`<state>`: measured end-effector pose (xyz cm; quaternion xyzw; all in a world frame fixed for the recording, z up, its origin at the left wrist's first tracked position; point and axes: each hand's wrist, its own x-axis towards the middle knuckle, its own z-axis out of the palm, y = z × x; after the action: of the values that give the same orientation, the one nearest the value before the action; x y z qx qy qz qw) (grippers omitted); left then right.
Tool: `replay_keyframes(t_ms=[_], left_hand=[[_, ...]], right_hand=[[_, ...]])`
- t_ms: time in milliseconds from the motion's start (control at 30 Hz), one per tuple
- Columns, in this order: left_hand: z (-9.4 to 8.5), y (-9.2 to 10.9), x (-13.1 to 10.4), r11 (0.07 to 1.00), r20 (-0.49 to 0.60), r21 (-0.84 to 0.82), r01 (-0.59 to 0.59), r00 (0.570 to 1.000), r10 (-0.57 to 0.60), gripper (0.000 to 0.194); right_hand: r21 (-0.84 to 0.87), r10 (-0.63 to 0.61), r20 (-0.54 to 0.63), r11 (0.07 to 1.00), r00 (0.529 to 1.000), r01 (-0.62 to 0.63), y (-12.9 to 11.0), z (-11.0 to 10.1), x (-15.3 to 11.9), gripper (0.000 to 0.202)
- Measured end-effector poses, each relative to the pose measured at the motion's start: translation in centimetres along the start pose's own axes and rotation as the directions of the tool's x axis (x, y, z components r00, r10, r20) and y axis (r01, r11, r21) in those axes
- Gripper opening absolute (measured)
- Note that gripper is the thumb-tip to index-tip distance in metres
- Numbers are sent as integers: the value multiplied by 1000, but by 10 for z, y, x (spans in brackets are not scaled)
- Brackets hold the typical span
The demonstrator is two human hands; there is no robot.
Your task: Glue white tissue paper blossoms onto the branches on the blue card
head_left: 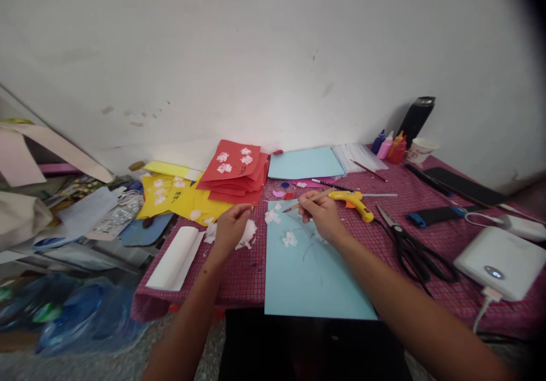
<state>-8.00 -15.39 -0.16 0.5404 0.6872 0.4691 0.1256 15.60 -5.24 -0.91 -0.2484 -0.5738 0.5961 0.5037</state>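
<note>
brush (293,207): 1, over upper l. part of drawn-on blue sheet (298,290); tip aimed l. & slightly down, long axis slanting up to r.
r. hand (323,216): gripping brush
l. hand (232,224): l. of sheet, fingertips pinched, can't tell if holding anything
glue gun (357,203): 1, r. of sheet
scissors (412,244): 1 pr., r. of sheet

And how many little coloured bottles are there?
4, at the back right: blue bottle, then pink bottle, orange bottle, and red bottle in front of the orange one, beside the cup. Another could be hidden behind.
</note>
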Motion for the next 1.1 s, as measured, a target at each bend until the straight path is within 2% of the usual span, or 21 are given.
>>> replay_keyframes(t_ms=[100,200,400,567,667,933,1100], left_hand=[[-22,-14,-15,997,-27,49,59,998,-58,24],[-33,-23,-29,987,14,157,34,999,-37,22],[-28,-23,-43,932,122,351,-91,991,50,18],[-25,-24,-44,919,86,373,-129,991,104,31],[-24,-27,-42,916,77,377,-135,990,114,33],[-22,-30,-36,920,161,368,-137,984,83,27],[-24,-29,-34,957,101,288,-37,995,8,30]], right_hand=[[-3,5,24,1000,1000,-5,0,2,-1,19],[-10,17,46,1000,999,-16,0,3,-3,19],[-29,30,39,999,999,-28,1,5,-4,19],[-52,35,37,998,999,-33,0,5,-3,21],[-55,43,34,998,999,-41,1,4,-3,21],[-77,39,51,996,998,-35,2,4,-4,25],[-65,42,54,997,998,-39,4,4,-4,22]])
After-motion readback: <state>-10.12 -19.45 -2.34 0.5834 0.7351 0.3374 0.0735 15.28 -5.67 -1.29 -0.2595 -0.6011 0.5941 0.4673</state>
